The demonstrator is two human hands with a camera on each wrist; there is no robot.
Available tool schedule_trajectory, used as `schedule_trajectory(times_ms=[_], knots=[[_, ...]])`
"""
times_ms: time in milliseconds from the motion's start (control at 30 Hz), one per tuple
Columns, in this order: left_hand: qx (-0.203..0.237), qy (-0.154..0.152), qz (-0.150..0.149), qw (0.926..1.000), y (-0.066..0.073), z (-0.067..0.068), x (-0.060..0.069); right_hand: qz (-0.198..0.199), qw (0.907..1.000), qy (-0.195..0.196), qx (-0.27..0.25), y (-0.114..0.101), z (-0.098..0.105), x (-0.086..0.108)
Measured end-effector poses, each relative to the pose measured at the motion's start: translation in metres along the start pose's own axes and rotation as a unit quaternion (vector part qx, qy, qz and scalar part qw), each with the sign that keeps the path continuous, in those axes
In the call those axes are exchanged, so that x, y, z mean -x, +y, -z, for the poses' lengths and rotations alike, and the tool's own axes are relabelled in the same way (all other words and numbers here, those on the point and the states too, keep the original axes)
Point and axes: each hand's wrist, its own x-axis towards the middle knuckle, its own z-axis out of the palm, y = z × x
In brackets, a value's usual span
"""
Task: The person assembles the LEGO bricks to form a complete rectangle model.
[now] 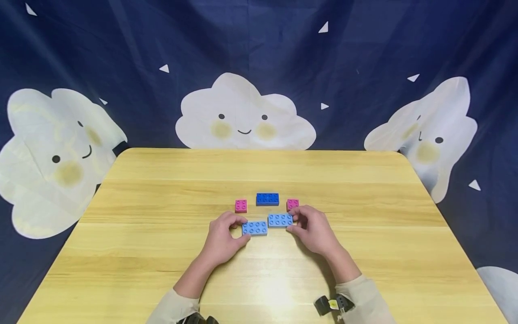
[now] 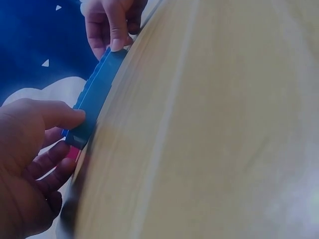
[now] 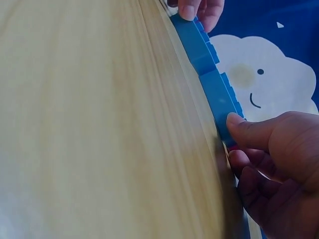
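Two light blue eight-stud bricks lie side by side on the wooden table, the left one [image 1: 255,228] slightly nearer the body than the right one [image 1: 280,220]. My left hand [image 1: 222,238] pinches the left brick at its outer end between thumb and fingers. The right brick's outer end is pinched by my right hand [image 1: 314,230]. In the left wrist view, the left thumb presses the near side of a light blue brick [image 2: 92,107]. The right wrist view has the right thumb on the side of its brick [image 3: 219,102]; the two bricks' ends look close together.
Behind the light blue bricks lies a dark blue brick [image 1: 267,199], with a pink four-stud brick [image 1: 240,206] to its left and another pink brick [image 1: 292,204] to its right, near my right fingers. A dark blue curtain with clouds [image 1: 247,119] hangs beyond the table [image 1: 141,202].
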Motion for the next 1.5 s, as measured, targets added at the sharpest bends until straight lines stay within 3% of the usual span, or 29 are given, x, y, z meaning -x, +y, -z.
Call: schedule_trajectory(times_ms=[667, 1500], knots=[[0.019, 0.017, -0.004, 0.9997, 0.0006, -0.0018, -0.0088, 0.006, 0.9998, -0.011, -0.013, -0.0016, 0.0003, 0.001], [0.023, 0.026, -0.011, 0.9993, -0.0016, -0.0057, -0.0092, 0.017, 0.9996, -0.014, -0.02, -0.0001, 0.0006, 0.0025]])
